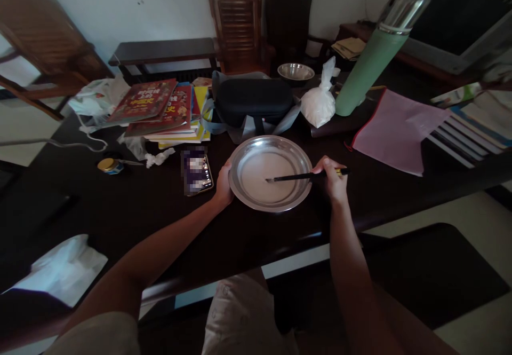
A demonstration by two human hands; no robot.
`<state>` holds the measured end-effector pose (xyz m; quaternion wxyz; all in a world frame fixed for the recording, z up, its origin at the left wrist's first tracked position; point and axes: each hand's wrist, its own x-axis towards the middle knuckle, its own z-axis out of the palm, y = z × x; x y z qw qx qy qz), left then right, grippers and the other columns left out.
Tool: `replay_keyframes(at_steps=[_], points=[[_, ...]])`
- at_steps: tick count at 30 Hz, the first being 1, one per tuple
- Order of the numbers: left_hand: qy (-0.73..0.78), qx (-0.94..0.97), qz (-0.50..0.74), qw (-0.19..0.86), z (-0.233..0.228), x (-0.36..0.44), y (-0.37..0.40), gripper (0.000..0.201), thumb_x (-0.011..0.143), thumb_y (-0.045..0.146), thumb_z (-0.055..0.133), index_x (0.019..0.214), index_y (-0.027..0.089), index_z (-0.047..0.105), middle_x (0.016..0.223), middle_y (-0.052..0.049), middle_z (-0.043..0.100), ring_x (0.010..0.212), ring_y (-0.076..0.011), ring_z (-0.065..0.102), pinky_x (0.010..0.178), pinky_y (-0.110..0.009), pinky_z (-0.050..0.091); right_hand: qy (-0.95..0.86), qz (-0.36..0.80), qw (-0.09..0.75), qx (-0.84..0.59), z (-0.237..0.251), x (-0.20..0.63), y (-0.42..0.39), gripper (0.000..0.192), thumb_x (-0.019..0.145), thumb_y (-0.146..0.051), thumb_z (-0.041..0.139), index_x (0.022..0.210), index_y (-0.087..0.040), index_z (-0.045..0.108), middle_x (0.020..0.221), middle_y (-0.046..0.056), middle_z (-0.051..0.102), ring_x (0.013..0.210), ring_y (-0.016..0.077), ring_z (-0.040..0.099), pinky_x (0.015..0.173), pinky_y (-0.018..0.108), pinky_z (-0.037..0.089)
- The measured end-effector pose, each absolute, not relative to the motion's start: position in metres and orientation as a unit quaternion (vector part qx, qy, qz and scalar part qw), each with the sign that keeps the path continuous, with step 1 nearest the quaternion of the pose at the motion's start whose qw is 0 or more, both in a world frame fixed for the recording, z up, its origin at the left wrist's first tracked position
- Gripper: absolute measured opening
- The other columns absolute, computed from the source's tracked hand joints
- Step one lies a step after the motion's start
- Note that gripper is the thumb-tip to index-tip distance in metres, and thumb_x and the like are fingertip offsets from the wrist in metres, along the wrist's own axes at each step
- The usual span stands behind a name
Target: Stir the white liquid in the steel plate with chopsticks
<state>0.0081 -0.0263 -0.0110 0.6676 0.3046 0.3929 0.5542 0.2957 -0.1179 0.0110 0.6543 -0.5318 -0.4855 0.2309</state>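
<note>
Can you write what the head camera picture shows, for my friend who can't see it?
A person's right hand holds a dark pen-like tool with its tip in a round metal pan of white stuff, while the left hand touches the pan's rim. The pan sits on a dark table with a phone, books, a black case and a green flask.

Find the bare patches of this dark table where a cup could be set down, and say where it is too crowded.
Bare table lies near the front edge, left of the left hand and below the phone. More lies right of the right hand, below the pink folder. Crowded behind the metal plate: books, black case, white bag, green flask.
</note>
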Motion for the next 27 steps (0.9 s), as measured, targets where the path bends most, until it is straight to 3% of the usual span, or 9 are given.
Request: replay_keyframes(at_steps=[5,9,14,18,23,27], points=[[0.397,0.304,0.547,0.672,-0.0102,0.0087,-0.0266,0.024,0.088,0.034,0.071,0.105,0.022,0.081,0.102,-0.005,0.087,0.119,-0.0309,0.079,0.107,-0.040,0.062,-0.510,0.225,0.630,-0.541,0.0125,0.2950,-0.1179,0.056,0.090,-0.079,0.075,0.064,-0.029,0.078,0.069,0.003,0.075,0.077,0.0242,0.069,0.081,0.043,0.054],[0.391,0.319,0.552,0.664,-0.0109,0.0092,-0.0268,0.027,0.085,0.034,0.070,0.106,0.023,0.082,0.111,-0.005,0.088,0.127,-0.0316,0.076,0.112,-0.040,0.061,-0.494,0.226,0.642,-0.541,0.0129,0.2953,-0.1179,0.062,0.092,-0.081,0.070,0.059,-0.029,0.074,0.063,0.002,0.072,0.069,0.0226,0.067,0.077,0.042,0.054],[0.395,0.321,0.550,0.662,-0.0121,0.0096,-0.0262,0.027,0.085,0.036,0.069,0.105,0.022,0.081,0.113,-0.007,0.088,0.128,-0.0325,0.076,0.112,-0.041,0.060,-0.519,0.215,0.628,-0.538,0.0122,0.2955,-0.1176,0.057,0.093,-0.078,0.073,0.064,-0.029,0.078,0.070,0.003,0.076,0.078,0.0243,0.070,0.081,0.043,0.055],[0.396,0.321,0.548,0.663,-0.0116,0.0092,-0.0259,0.025,0.086,0.036,0.071,0.105,0.023,0.080,0.113,-0.006,0.088,0.129,-0.0332,0.076,0.112,-0.041,0.061,-0.499,0.227,0.647,-0.530,0.0126,0.2956,-0.1180,0.059,0.095,-0.077,0.072,0.061,-0.029,0.076,0.064,0.001,0.071,0.068,0.0217,0.067,0.076,0.041,0.053],[0.393,0.325,0.542,0.668,-0.0101,0.0074,-0.0266,0.025,0.086,0.036,0.073,0.106,0.023,0.081,0.111,-0.006,0.088,0.125,-0.0333,0.077,0.110,-0.040,0.062,-0.513,0.227,0.631,-0.535,0.0147,0.2944,-0.1186,0.055,0.091,-0.078,0.076,0.065,-0.029,0.080,0.071,0.002,0.076,0.077,0.0234,0.071,0.081,0.041,0.054],[0.400,0.319,0.543,0.666,-0.0089,0.0081,-0.0269,0.026,0.088,0.038,0.074,0.109,0.024,0.081,0.104,-0.004,0.087,0.121,-0.0324,0.079,0.106,-0.040,0.063,-0.490,0.242,0.638,-0.542,0.0158,0.2941,-0.1191,0.061,0.091,-0.081,0.071,0.060,-0.029,0.075,0.065,0.002,0.072,0.069,0.0224,0.067,0.077,0.042,0.053]])
